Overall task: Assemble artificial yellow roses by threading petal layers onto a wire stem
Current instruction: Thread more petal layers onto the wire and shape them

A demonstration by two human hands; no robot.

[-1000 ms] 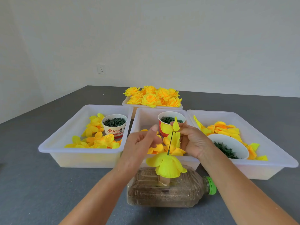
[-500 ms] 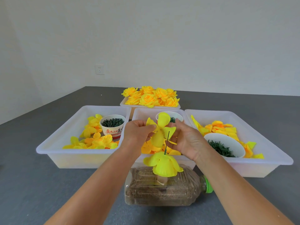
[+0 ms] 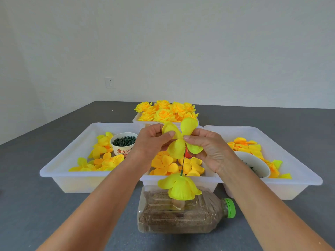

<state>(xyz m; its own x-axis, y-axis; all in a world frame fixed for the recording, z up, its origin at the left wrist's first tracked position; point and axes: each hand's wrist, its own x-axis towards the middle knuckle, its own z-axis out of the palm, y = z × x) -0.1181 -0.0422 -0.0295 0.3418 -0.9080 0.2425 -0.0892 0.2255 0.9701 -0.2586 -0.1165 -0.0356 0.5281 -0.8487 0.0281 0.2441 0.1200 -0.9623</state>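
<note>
A thin green wire stem [image 3: 183, 163] stands upright from a sand-filled plastic bottle [image 3: 181, 214] lying on its side. One yellow petal layer [image 3: 179, 187] sits low on the wire, cupped downward. At the wire's top I hold a flat four-petal yellow layer [image 3: 178, 140] spread open. My left hand [image 3: 150, 142] pinches its left side and my right hand [image 3: 208, 149] pinches its right side, thumbs meeting near its centre. The wire's tip is hidden behind this layer.
Three white trays stand behind the bottle: left tray [image 3: 59, 167] with petals and a cup of green parts [image 3: 124, 144], middle tray [image 3: 181, 179] with orange-yellow petal layers, right tray [image 3: 299, 171] with petals and a white bowl [image 3: 253, 164]. Finished roses [image 3: 165, 111] fill a far tray.
Both hands spread the folded petal layer flat and brought it over the wire's top. My view has dipped slightly and moved closer.
</note>
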